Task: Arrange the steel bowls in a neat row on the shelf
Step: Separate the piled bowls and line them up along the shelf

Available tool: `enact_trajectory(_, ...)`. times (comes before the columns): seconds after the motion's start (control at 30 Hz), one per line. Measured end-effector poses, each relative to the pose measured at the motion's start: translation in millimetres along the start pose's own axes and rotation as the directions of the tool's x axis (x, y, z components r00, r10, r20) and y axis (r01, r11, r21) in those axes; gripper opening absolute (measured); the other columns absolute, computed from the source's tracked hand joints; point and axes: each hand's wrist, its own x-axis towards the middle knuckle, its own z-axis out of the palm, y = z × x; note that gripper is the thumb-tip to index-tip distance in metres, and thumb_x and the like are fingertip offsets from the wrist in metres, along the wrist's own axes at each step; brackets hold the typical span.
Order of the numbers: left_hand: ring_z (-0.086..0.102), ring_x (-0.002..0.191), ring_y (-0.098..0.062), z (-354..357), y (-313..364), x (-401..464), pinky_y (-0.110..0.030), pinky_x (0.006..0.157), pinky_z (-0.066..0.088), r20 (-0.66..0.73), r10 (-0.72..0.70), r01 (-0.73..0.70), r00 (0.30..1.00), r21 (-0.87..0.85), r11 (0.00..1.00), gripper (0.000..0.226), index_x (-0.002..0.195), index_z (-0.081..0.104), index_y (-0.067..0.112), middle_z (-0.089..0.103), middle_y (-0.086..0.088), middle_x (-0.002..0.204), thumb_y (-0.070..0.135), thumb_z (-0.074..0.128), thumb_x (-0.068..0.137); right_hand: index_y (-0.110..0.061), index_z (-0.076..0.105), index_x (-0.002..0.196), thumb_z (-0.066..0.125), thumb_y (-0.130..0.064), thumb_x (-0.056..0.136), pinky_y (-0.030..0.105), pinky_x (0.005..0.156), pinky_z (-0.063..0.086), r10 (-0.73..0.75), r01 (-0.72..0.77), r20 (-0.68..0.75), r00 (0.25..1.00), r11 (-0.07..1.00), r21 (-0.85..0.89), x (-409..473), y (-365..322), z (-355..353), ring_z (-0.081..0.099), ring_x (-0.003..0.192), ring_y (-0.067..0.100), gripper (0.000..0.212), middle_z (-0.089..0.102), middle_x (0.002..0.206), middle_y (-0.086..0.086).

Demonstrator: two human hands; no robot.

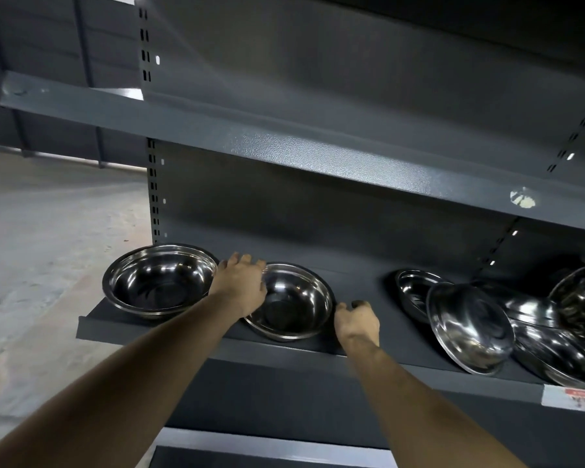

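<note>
Fingers (247, 261) grip second bowl's (294, 305) rim; bowl empty.

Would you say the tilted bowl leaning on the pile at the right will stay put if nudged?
Probably not: the tilted bowl stands on its rim, so it may roll or drop flat. Its polished steel looks slippery, and it would likely clatter against the piled bowls.

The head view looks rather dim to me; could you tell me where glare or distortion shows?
Head view: dim overall; bright glints on the steel bowls and a sheen along the upper shelf edge; wide-angle bending tilts the shelf lines; the right hand looks slightly blurred.
</note>
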Motion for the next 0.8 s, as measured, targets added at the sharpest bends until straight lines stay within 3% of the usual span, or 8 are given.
enact_trajectory(0.27, 0.041, 0.133, -0.028, 15, 39, 21, -0.041, 0.111, 0.035, 0.022, 0.117, -0.114, 0.993, -0.096, 0.989, 0.051, 0.143, 0.044, 0.02, 0.05, -0.007, 0.141, 0.034, 0.048, 0.094, -0.005, 0.058, 0.127, 0.053, -0.028, 0.098, 0.029, 0.096, 0.043, 0.075, -0.073, -0.097, 0.992, 0.997, 0.021, 4, 26, -32, 0.058, 0.122, 0.031, 0.038, 0.065, 0.128, 0.016)
enact_trajectory(0.5, 0.039, 0.135, -0.028, 25, 118, 25, -0.04, 0.11, 0.034, 0.056, 0.228, -0.22, 0.972, -0.127, 0.967, 0.05, 0.142, 0.044, 0.02, 0.048, -0.007, 0.142, 0.032, 0.046, 0.094, 0.001, 0.06, 0.12, 0.053, -0.027, 0.097, 0.037, 0.096, 0.046, 0.126, -0.133, -0.251, 0.96, 0.991, -0.008, 29, 59, -107, 0.06, 0.119, 0.04, 0.037, 0.066, 0.123, 0.025)
enact_trajectory(0.7, 0.038, 0.138, -0.029, 35, 194, 31, -0.039, 0.115, 0.031, 0.072, 0.272, -0.261, 0.96, -0.131, 0.956, 0.053, 0.146, 0.04, 0.019, 0.044, -0.007, 0.148, 0.034, 0.047, 0.095, -0.007, 0.06, 0.124, 0.05, -0.027, 0.098, 0.032, 0.09, 0.043, 0.066, -0.055, -0.294, 0.954, 0.997, 0.047, 61, 86, -169, 0.061, 0.115, 0.036, 0.034, 0.069, 0.119, 0.017)
enact_trajectory(0.8, 0.039, 0.138, -0.028, 42, 240, 32, -0.04, 0.115, 0.032, 0.077, 0.267, -0.254, 0.961, -0.153, 0.955, 0.055, 0.147, 0.038, 0.019, 0.043, -0.007, 0.148, 0.034, 0.048, 0.095, -0.005, 0.062, 0.12, 0.05, -0.025, 0.098, 0.034, 0.095, 0.045, 0.027, -0.012, -0.285, 0.958, 0.998, 0.053, 79, 107, -200, 0.061, 0.116, 0.036, 0.032, 0.069, 0.118, 0.019)
